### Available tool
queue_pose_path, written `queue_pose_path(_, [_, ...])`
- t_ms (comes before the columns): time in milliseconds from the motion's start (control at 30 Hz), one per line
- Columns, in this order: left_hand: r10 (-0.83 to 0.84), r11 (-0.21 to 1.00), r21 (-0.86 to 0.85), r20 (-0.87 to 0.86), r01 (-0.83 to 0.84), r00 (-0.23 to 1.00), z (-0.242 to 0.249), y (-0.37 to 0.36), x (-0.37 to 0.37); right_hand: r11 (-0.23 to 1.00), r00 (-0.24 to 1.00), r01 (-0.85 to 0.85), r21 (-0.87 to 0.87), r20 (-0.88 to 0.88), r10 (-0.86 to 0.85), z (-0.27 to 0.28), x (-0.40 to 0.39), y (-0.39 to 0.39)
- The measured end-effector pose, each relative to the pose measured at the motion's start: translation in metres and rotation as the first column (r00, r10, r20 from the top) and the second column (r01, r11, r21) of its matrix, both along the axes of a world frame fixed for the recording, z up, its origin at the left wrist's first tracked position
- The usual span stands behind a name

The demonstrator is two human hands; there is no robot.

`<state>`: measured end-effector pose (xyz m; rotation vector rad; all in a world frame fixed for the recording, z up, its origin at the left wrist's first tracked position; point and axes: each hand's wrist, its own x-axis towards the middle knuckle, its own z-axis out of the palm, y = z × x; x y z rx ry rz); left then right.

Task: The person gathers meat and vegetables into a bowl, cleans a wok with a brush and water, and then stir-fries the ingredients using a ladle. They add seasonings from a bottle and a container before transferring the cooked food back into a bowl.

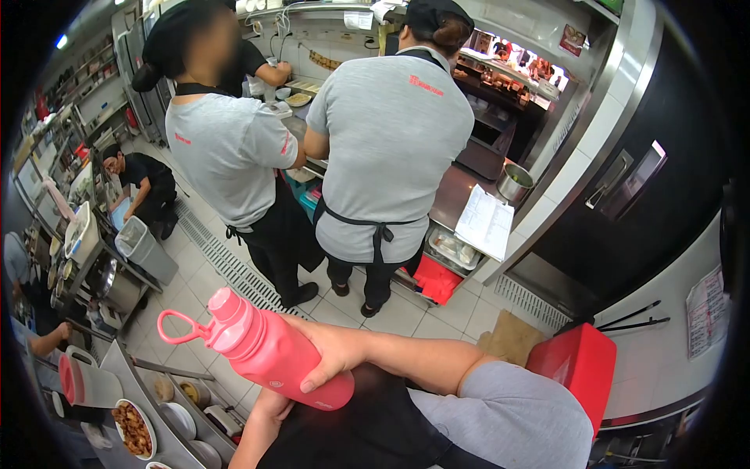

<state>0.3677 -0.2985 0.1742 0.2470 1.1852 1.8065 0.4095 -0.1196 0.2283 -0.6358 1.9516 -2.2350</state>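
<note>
A pink water bottle (pixel 277 356) with a carry loop on its lid is tilted in front of my black apron, lid toward the upper left. My right hand (pixel 337 350) wraps round the bottle's body from the right, thumb across its front. Against the lower left side of the bottle is my left hand (pixel 269 408), its fingers mostly hidden behind it. The lid (pixel 225 313) is on, and the loop (pixel 183 328) sticks out to the left.
Two people in grey shirts (pixel 391 133) stand ahead at a counter. To the left, a person in black (pixel 148 187) crouches near a grey bin (pixel 144 246). A metal shelf at lower left bears a dish of food (pixel 134 430). A red container (pixel 574 363) is at my right.
</note>
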Motion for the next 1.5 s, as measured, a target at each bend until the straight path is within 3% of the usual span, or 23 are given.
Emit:
queue_pose_path(533, [-0.122, 0.990, 0.070, 0.018, 0.121, 0.992, 0.000, -0.064, -0.068, 0.999, 0.997, 0.040, 0.009, 0.059, -0.041, 0.003, -0.055, -0.067])
queue_pose_path(800, [-0.077, 0.987, 0.137, -0.021, 0.079, 0.997, 0.017, -0.115, -0.102, 0.992, 0.998, 0.054, 0.118, 0.027, -0.057, 0.009, -0.099, -0.120])
queue_pose_path(1367, [-0.049, 0.989, 0.147, 0.104, 0.033, 0.993, 0.005, -0.177, -0.139, 0.996, 0.994, 0.016, 0.091, 0.106, -0.025, 0.017, -0.138, -0.185])
queue_pose_path(1500, [-0.119, 0.983, 0.151, 0.063, 0.108, 0.991, 0.009, -0.181, -0.144, 0.995, 0.992, 0.027, 0.093, 0.120, -0.038, 0.014, -0.142, -0.188])
